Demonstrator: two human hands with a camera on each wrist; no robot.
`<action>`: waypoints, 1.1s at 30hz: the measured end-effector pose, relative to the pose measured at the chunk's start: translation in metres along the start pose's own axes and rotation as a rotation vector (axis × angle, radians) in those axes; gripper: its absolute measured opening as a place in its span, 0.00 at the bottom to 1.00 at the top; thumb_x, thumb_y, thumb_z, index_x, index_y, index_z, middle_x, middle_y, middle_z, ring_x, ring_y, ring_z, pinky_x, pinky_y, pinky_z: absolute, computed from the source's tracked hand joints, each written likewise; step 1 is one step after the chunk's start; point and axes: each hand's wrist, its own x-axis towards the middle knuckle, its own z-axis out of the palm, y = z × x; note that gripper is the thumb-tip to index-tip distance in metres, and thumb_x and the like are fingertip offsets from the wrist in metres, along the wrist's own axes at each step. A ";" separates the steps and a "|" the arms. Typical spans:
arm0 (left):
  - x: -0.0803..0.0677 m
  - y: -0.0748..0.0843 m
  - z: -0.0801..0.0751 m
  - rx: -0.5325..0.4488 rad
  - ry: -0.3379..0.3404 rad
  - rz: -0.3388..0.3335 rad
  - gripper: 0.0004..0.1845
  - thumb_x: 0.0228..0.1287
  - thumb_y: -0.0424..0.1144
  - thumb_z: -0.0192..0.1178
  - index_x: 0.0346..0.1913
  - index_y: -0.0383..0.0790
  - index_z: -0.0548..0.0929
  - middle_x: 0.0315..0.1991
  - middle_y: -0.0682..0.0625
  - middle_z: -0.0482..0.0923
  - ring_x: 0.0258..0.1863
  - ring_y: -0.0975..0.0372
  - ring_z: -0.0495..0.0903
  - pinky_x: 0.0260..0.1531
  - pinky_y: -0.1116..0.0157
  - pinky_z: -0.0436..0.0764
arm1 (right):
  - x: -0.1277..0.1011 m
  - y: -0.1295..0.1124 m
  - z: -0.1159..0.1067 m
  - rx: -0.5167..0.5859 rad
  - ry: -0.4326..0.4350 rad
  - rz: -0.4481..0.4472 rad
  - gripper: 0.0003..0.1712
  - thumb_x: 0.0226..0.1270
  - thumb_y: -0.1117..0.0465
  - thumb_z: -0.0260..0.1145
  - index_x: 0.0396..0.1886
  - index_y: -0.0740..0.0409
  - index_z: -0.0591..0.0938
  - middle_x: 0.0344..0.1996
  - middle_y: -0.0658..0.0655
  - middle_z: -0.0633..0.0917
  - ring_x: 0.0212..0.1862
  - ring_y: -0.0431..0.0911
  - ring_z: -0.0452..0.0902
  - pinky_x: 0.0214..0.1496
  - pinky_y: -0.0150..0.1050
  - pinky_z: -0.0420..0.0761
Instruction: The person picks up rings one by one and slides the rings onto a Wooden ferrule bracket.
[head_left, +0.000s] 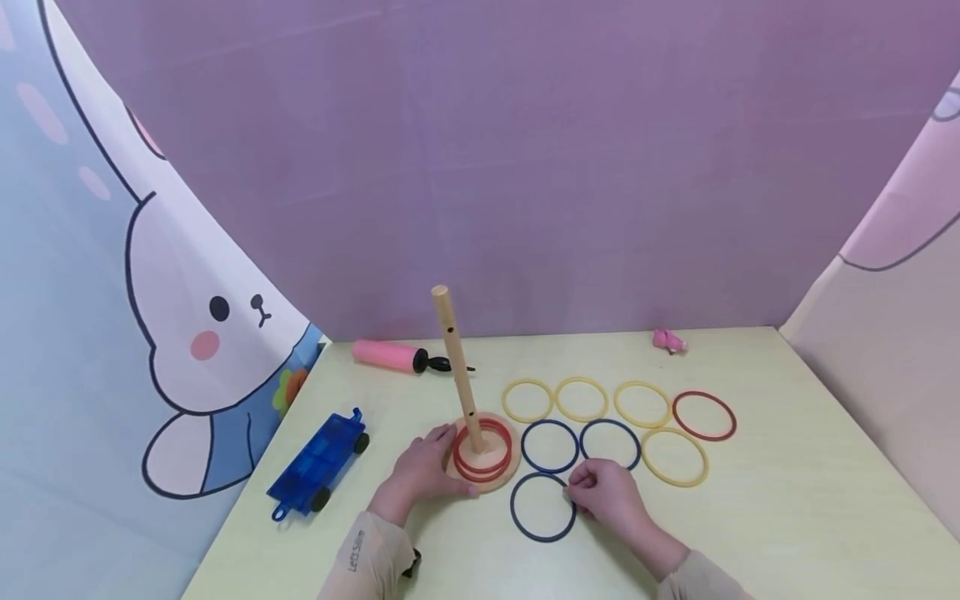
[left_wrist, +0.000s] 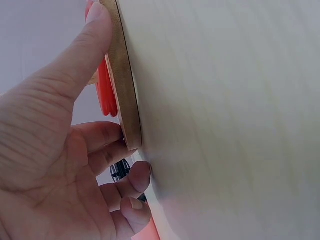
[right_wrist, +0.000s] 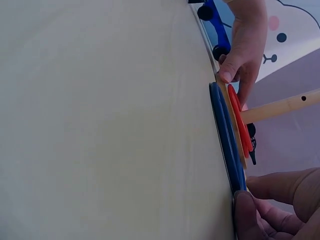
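A wooden stand with an upright peg (head_left: 459, 358) has two red rings (head_left: 481, 480) lying round the peg on its round base (head_left: 514, 468). My left hand (head_left: 424, 468) grips the left side of that base; in the left wrist view the thumb (left_wrist: 82, 60) lies over its edge. Pinched between my right thumb and fingers is the right edge of a blue ring (head_left: 543, 541), lying at or very near the table surface. My right hand (head_left: 609, 493) is right of the stand. Two other blue rings (head_left: 550, 472) lie just behind the pinched one.
Several yellow rings (head_left: 675, 485) and one red ring (head_left: 708, 439) lie to the right and behind. A pink hand pump (head_left: 386, 356) lies at the back left, a blue toy cart (head_left: 318, 462) at the left, and a small pink toy (head_left: 666, 340) near the back edge.
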 end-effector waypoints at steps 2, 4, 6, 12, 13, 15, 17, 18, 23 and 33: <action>-0.001 0.000 0.000 -0.002 0.002 0.004 0.60 0.37 0.63 0.77 0.74 0.43 0.62 0.72 0.45 0.62 0.65 0.43 0.65 0.59 0.42 0.70 | -0.001 0.000 0.000 -0.008 0.000 -0.011 0.07 0.50 0.69 0.73 0.25 0.59 0.82 0.19 0.50 0.82 0.19 0.42 0.76 0.20 0.34 0.78; -0.001 0.000 0.000 0.000 0.001 0.006 0.60 0.37 0.63 0.77 0.74 0.43 0.62 0.72 0.45 0.62 0.65 0.43 0.65 0.59 0.42 0.70 | -0.001 0.000 0.000 -0.019 -0.004 -0.015 0.07 0.50 0.69 0.73 0.25 0.59 0.82 0.19 0.50 0.82 0.19 0.42 0.76 0.20 0.34 0.78; -0.002 0.000 0.000 0.000 0.000 0.008 0.60 0.37 0.63 0.77 0.74 0.43 0.62 0.72 0.44 0.62 0.65 0.43 0.65 0.59 0.42 0.70 | -0.002 0.000 0.000 -0.034 -0.008 -0.013 0.07 0.50 0.69 0.74 0.25 0.59 0.82 0.19 0.49 0.82 0.19 0.42 0.76 0.20 0.34 0.77; -0.002 0.000 0.000 0.004 0.002 0.008 0.60 0.37 0.63 0.77 0.74 0.42 0.63 0.71 0.44 0.63 0.64 0.43 0.66 0.58 0.42 0.71 | -0.001 -0.002 -0.001 -0.077 -0.032 -0.010 0.07 0.49 0.69 0.75 0.24 0.58 0.82 0.18 0.49 0.82 0.18 0.41 0.76 0.20 0.34 0.77; -0.001 0.000 0.000 0.002 0.002 0.007 0.60 0.37 0.63 0.77 0.74 0.42 0.63 0.71 0.44 0.63 0.64 0.43 0.66 0.58 0.42 0.71 | -0.001 -0.003 -0.001 -0.087 -0.036 -0.014 0.08 0.49 0.69 0.75 0.24 0.58 0.82 0.18 0.48 0.82 0.18 0.41 0.75 0.20 0.34 0.76; -0.001 0.000 0.000 0.002 0.001 0.003 0.60 0.37 0.64 0.77 0.74 0.43 0.63 0.71 0.45 0.63 0.64 0.43 0.66 0.58 0.42 0.71 | 0.000 -0.003 -0.001 -0.109 -0.044 -0.022 0.08 0.49 0.69 0.75 0.23 0.58 0.82 0.17 0.48 0.81 0.18 0.41 0.75 0.20 0.34 0.76; -0.001 0.000 0.000 -0.002 -0.002 -0.003 0.60 0.37 0.63 0.77 0.74 0.43 0.62 0.72 0.45 0.63 0.65 0.43 0.65 0.59 0.42 0.70 | 0.000 -0.004 -0.002 -0.131 -0.049 -0.031 0.08 0.48 0.69 0.74 0.23 0.58 0.82 0.16 0.48 0.81 0.17 0.41 0.75 0.21 0.34 0.75; -0.001 0.001 0.000 -0.004 -0.001 -0.004 0.60 0.37 0.63 0.77 0.74 0.43 0.62 0.72 0.45 0.63 0.65 0.43 0.65 0.59 0.42 0.70 | 0.000 -0.005 -0.002 -0.142 -0.050 -0.035 0.08 0.48 0.70 0.74 0.23 0.58 0.82 0.16 0.48 0.80 0.17 0.41 0.75 0.21 0.33 0.75; -0.001 0.001 -0.001 -0.006 -0.004 -0.005 0.60 0.38 0.63 0.77 0.74 0.44 0.62 0.72 0.46 0.63 0.65 0.44 0.65 0.59 0.42 0.70 | 0.001 -0.006 -0.002 -0.185 -0.047 -0.042 0.08 0.47 0.71 0.72 0.22 0.57 0.82 0.16 0.48 0.79 0.18 0.41 0.74 0.22 0.34 0.76; -0.001 0.001 -0.001 -0.003 -0.002 -0.009 0.60 0.37 0.63 0.77 0.74 0.42 0.63 0.71 0.45 0.64 0.63 0.44 0.66 0.58 0.41 0.71 | 0.002 -0.006 -0.002 -0.267 -0.036 -0.080 0.09 0.44 0.71 0.72 0.19 0.55 0.82 0.16 0.46 0.78 0.21 0.40 0.72 0.29 0.35 0.75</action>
